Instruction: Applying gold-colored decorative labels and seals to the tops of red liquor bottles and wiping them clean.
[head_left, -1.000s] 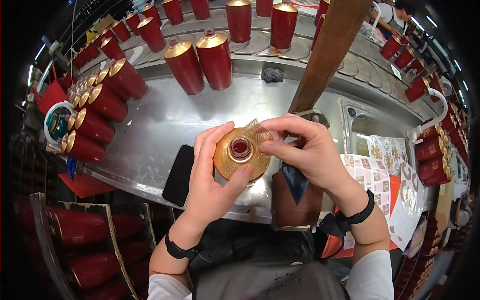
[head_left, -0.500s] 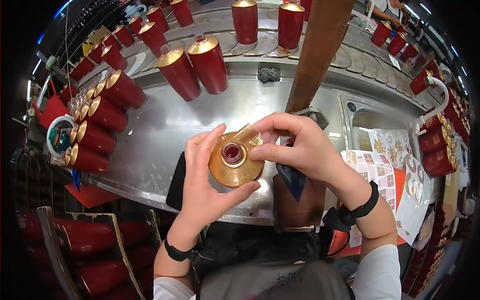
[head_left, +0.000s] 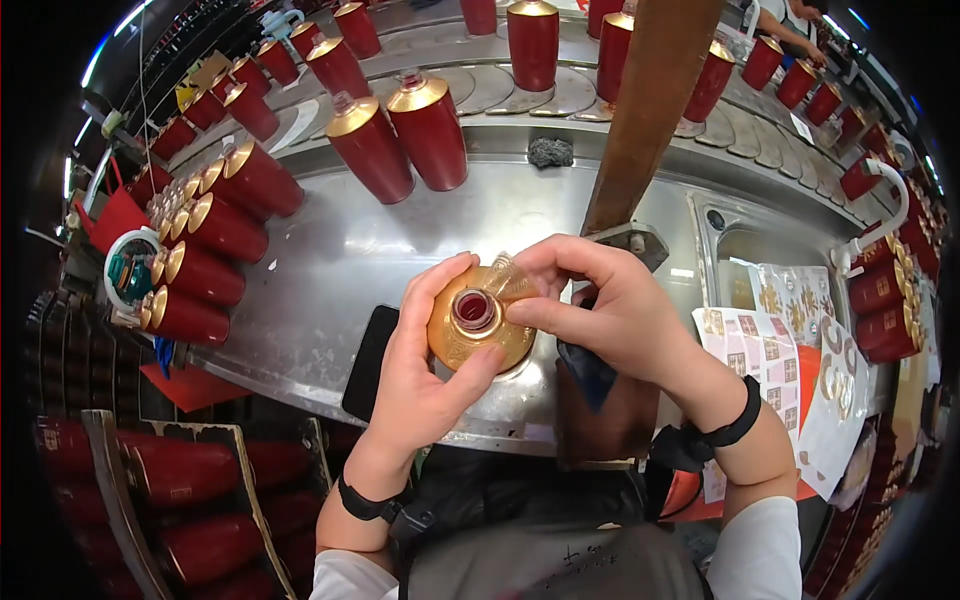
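Observation:
A bottle with a gold shoulder [head_left: 452,338] and an uncapped dark-red neck stands nearly straight below me; its body is mostly hidden. My left hand [head_left: 418,352] is wrapped round it, thumb lying on the gold shoulder near the neck. Between the thumb and fingers of my right hand [head_left: 612,308] is a clear, gold-patterned sticker [head_left: 512,281], partly lying against the shoulder beside the neck. Two red bottles with gold shoulders, a left one [head_left: 372,150] and a right one [head_left: 428,130], stand farther back on the metal worktop [head_left: 320,260].
A brown post [head_left: 640,120] rises behind my right hand. Sticker sheets [head_left: 765,350] lie at the right, near a sink [head_left: 765,255]. A black phone [head_left: 372,362] is left of my left hand. Red bottles [head_left: 228,228] line the left edge; others ride a slatted conveyor [head_left: 480,90].
My left thumb has moved inward from the bottle's edge onto its gold shoulder. The sticker's raised end has shifted slightly. Bottles on the conveyor have travelled right.

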